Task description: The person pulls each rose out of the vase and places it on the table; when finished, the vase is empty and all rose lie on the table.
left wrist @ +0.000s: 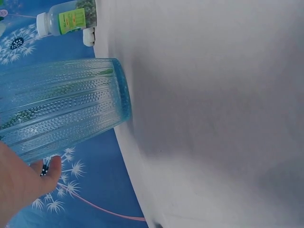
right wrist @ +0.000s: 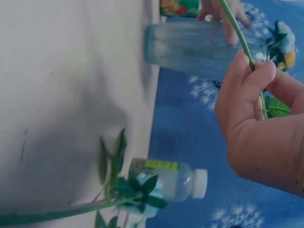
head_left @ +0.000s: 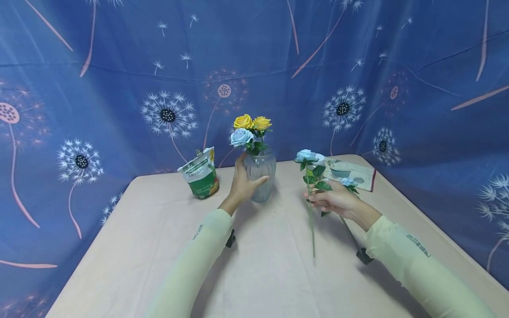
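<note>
A ribbed clear glass vase (head_left: pixel 264 192) stands upright, holding two yellow roses (head_left: pixel 243 121) and one blue rose (head_left: pixel 241 137). My left hand (head_left: pixel 243 184) holds the vase's left side near the neck, its thumb across the front. In the left wrist view only part of that hand shows beside the vase (left wrist: pixel 71 102). To the right, my right hand (head_left: pixel 338 201) pinches the green stem (right wrist: pixel 241 38) of another blue rose (head_left: pixel 305 155) between thumb and fingers, bloom up and stem hanging down. Behind and below this hand lies a further blue rose (head_left: pixel 347 181), partly hidden by it.
A green and white pouch (head_left: pixel 203 176) stands left of the vase. At the back right lies a flat printed packet (head_left: pixel 365 174). A white-capped bottle (right wrist: pixel 178 183) with a yellow-green label stands near it. Blue dandelion-print curtain (head_left: pixel 254 53) closes off the table's back and sides.
</note>
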The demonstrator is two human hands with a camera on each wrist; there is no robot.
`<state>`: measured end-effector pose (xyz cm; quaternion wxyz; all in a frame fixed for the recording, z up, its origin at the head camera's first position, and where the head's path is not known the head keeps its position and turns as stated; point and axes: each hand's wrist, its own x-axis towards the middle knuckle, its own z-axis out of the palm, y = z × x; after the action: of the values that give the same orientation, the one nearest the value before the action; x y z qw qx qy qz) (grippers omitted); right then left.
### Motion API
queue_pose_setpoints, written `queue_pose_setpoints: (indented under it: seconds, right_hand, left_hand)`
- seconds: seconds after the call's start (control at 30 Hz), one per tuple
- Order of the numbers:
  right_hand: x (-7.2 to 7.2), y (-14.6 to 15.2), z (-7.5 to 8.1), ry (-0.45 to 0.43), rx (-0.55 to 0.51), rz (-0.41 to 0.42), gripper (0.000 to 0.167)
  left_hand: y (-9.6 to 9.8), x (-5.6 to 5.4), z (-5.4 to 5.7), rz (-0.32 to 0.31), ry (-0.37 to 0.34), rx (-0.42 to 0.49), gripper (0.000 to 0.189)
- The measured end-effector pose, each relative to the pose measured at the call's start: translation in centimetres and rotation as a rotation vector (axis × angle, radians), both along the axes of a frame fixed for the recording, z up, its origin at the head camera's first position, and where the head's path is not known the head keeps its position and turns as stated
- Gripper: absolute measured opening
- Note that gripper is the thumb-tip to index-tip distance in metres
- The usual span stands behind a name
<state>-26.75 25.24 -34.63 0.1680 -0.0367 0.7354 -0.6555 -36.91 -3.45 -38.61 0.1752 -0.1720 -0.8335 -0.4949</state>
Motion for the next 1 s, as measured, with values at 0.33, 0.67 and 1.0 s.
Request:
queue_pose_setpoints:
  seconds: [0.33, 0.67, 1.0]
  right_hand:
    - [-1.2, 0.8, -1.7, -0.078, 0.070, 0.015, 0.064]
    - [-1.0, 1.4, -3.5, -0.087, 0.172, 0.022, 0.065]
    - [-1.1, 1.5, -5.2, -0.119, 0.171, 0.024, 0.053]
  left_hand:
    - [-0.2, -0.2, -0.1, 0.001, 0.029, 0.002, 0.111]
    - [-0.2, -0.3, -0.2, 0.003, 0.032, -0.010, 0.111]
    - [-0.1, -0.2, -0.3, 0.007, 0.023, -0.015, 0.110]
